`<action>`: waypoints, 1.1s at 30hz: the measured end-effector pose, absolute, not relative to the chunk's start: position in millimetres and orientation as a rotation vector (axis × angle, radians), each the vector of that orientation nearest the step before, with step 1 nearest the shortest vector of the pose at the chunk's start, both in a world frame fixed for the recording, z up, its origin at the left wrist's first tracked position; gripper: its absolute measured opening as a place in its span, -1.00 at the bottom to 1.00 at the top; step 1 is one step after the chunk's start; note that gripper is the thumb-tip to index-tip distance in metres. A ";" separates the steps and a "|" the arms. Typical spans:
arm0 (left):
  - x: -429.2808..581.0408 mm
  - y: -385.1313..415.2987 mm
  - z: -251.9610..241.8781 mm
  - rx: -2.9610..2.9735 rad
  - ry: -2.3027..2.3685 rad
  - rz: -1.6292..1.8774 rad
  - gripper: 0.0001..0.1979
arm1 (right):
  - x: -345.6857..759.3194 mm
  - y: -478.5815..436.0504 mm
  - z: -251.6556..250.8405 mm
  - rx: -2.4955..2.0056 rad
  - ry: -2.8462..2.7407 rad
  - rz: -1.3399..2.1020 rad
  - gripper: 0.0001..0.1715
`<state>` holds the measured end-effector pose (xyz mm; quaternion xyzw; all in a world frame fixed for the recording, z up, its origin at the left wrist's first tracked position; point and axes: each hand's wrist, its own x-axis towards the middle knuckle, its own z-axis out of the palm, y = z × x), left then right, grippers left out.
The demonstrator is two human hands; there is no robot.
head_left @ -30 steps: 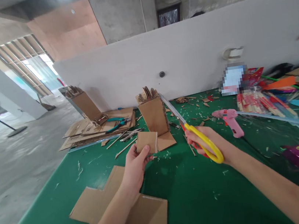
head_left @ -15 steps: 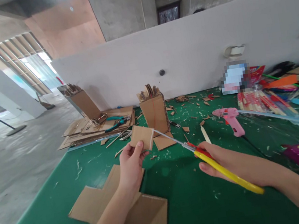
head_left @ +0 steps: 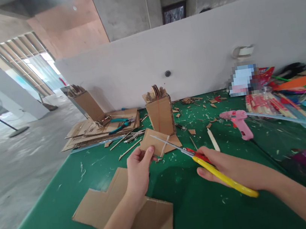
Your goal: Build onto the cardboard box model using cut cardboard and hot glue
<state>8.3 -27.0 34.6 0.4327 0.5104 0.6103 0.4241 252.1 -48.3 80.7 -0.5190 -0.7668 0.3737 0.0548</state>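
Between thumb and fingers, my left hand (head_left: 141, 165) pinches a small flat piece of cardboard (head_left: 151, 140) above the green table. My right hand (head_left: 219, 164) grips scissors (head_left: 221, 177) with yellow and red handles. Their blades point up and left and cross the right part of the cardboard piece; whether the cardboard lies between the blades I cannot tell. Under my left forearm lies a larger cut-out cardboard sheet (head_left: 153, 220), partly hidden by the arm. Just behind the held piece stands an upright cardboard box (head_left: 160, 115) with curved cardboard pieces at its top.
Teal-handled pliers (head_left: 122, 125) rest on stacked cardboard (head_left: 74, 140) at the back left, near a second upright box (head_left: 87, 106). A pink glue gun (head_left: 239, 121) lies to the right, with packaged sticks (head_left: 262, 104) behind it. Cardboard scraps litter the table (head_left: 201, 214).
The scissors have moved left, so their blades now overlap the cardboard piece instead of only reaching its right edge. My left hand and the piece shifted slightly right in view.
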 end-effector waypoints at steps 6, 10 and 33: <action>6.6 -28.4 34.1 1.146 1.305 1.500 -0.70 | 251.1 -43.4 77.3 -1.560 -2.335 1.163 -0.45; 6.9 -30.4 40.2 1.191 1.381 1.474 -0.70 | 251.5 -41.1 71.0 -1.520 -2.323 1.082 -0.44; 6.9 -32.0 40.9 1.047 1.204 1.586 -0.72 | 251.8 -48.7 76.0 -1.448 -2.426 1.067 -0.48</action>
